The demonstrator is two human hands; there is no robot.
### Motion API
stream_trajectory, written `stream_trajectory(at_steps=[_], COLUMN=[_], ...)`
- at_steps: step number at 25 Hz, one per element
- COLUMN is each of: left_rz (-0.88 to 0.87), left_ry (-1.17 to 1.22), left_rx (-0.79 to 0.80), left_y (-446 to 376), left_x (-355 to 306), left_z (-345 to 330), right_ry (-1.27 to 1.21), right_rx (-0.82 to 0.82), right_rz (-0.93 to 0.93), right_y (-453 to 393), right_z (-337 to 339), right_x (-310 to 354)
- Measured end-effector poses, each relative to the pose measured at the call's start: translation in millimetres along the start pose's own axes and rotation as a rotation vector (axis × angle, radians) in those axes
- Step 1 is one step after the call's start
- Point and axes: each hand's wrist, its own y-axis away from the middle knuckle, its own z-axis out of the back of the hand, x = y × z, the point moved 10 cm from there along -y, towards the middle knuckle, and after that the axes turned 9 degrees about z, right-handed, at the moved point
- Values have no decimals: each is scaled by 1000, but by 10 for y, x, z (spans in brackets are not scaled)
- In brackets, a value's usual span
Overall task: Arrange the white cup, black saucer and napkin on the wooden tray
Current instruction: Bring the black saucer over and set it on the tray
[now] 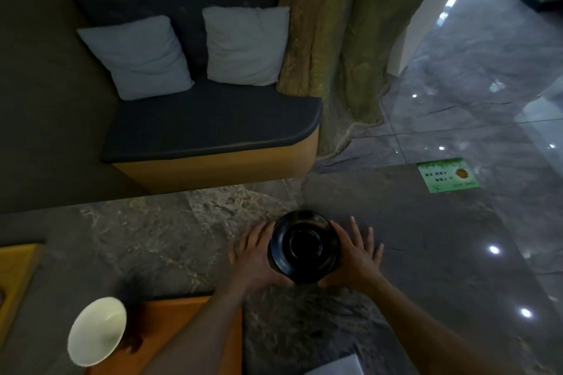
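The black saucer [304, 245] is held between both hands over the grey marble table [170, 240]. My left hand [254, 256] presses its left rim and my right hand [355, 253] its right rim, fingers spread. The white cup [97, 330] stands at the near left on the wooden tray [189, 332], which my left forearm crosses. A white napkin [338, 367] shows as a pale corner at the bottom edge, right of the tray.
A second wooden tray [16, 274] lies at the left edge. Beyond the table's far edge stands a bench [213, 122] with two pale cushions. A green card [446, 175] lies at the table's far right.
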Motion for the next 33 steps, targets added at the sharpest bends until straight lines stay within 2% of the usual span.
stream_trajectory(at_steps=[11,19,25,28,33], left_rz=[5,-61,-218,-189,-149], left_ry=[85,141,302,261,334], left_rx=[-125,-204,-178,-157,-99], left_y=[891,1487,1900,2060,2262], left_x=[384,902,1321,1648,2144], left_z=[97,106,31,-95,-295], right_ry=[19,44,45,38,80], right_rx=[-65,-82,-39,-11,7], right_rz=[124,166,118,105,134], right_y=[665,1209,1512,1644,1755], right_z=[-111,-523,-1102,-1423,-1863], right_x=[575,1100,1385,1533,1784])
